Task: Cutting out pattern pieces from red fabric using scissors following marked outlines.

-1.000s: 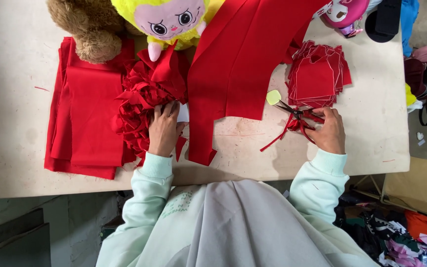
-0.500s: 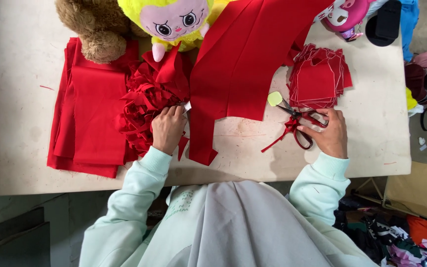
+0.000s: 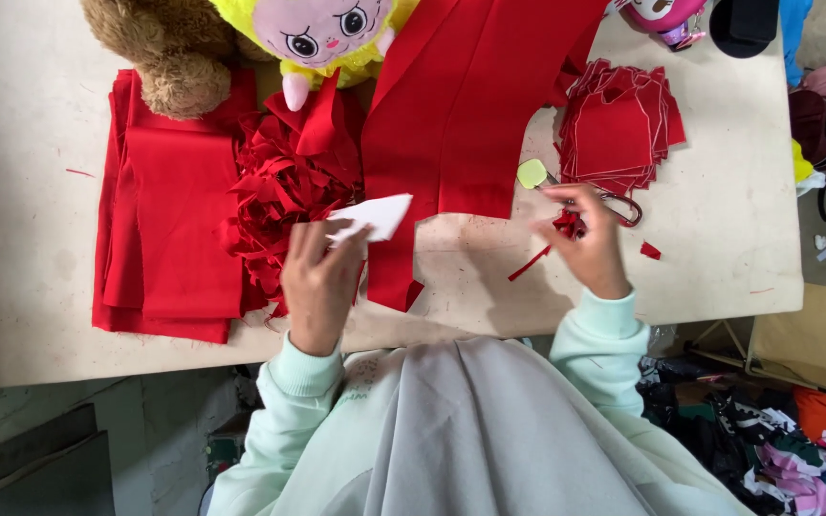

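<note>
Lifted since the earlier frame, the left hand [image 3: 319,283] now pinches a white pointed paper template [image 3: 372,217] above the red fabric scraps [image 3: 279,196], long axis pointing right toward the right hand [image 3: 593,241], whose grip holds red-handled scissors [image 3: 614,204] on the desk [image 3: 31,143].

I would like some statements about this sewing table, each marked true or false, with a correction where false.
1. The left hand holds a white paper pattern. True.
2. The right hand holds blue scissors. False: the handles of the scissors are red.
3. A stack of cut red pieces lies beyond the right hand. True.
4. The folded red cloth lies at the right edge of the table. False: it lies on the left.
5. A brown plush toy rests near the far edge. True.
</note>
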